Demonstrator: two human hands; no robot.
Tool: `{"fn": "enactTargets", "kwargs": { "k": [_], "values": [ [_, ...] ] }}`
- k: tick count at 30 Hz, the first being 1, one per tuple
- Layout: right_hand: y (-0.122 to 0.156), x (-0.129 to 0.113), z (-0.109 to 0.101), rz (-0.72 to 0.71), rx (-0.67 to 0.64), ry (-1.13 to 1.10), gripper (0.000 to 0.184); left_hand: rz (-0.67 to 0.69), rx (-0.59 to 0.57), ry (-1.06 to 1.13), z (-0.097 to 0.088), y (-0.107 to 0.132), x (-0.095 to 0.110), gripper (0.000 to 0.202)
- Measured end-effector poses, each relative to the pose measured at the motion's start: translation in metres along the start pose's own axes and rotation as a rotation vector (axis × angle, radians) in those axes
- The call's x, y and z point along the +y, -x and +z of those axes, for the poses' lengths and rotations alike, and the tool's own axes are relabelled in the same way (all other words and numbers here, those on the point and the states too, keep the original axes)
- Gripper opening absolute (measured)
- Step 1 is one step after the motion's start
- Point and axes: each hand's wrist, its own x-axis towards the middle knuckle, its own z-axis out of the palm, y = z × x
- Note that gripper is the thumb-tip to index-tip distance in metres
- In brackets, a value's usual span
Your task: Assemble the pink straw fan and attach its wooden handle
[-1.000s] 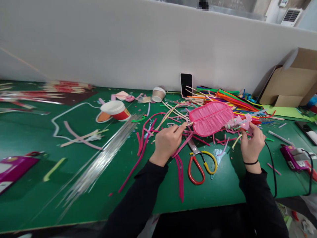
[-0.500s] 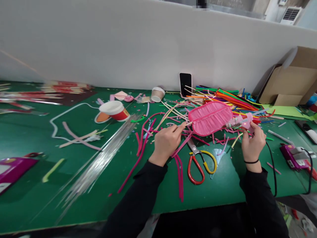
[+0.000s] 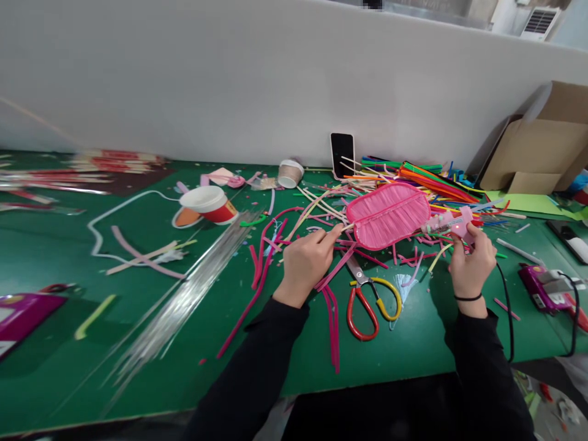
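Note:
My left hand [image 3: 307,262] is closed in a pinch on the thin stick of a pink ribbed leaf-shaped piece [image 3: 388,215], holding it just above the green table [image 3: 68,257]. My right hand [image 3: 469,262] is wrapped round a small pink glue gun [image 3: 452,224] whose nozzle points at the right end of the pink piece. A black cord [image 3: 508,312] runs from the gun down past my right wrist. Red-and-yellow scissors [image 3: 370,300] lie on the table between my hands, among loose pink strips [image 3: 333,324].
A pile of coloured pipe cleaners [image 3: 427,180] lies behind the pink piece. A phone [image 3: 342,155] leans on the white wall, with a paper cup [image 3: 290,174] and a tipped red cup [image 3: 210,204] to its left. Silver wires [image 3: 193,288], a cardboard box [image 3: 539,150] and a purple tool [image 3: 544,291] are nearby.
The view has shifted slightly; both hands and the pink piece sit a little higher and left in the picture. Both grips are unchanged.

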Motion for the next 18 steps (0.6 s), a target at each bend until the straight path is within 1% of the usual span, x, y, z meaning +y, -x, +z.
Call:
{"fn": "enactTargets", "kwargs": {
  "k": [7,18],
  "values": [
    [-0.0005,0.0016,-0.0008,0.019,-0.002,0.025,0.03,0.003,0.003,-0.005,0.0001,0.0001,-0.001,0.039],
    [-0.002,0.0037,-0.0025,-0.006,0.018,0.039,0.028,0.01,0.007,-0.014,-0.0002,0.0004,-0.0013,0.04]
  ]
}}
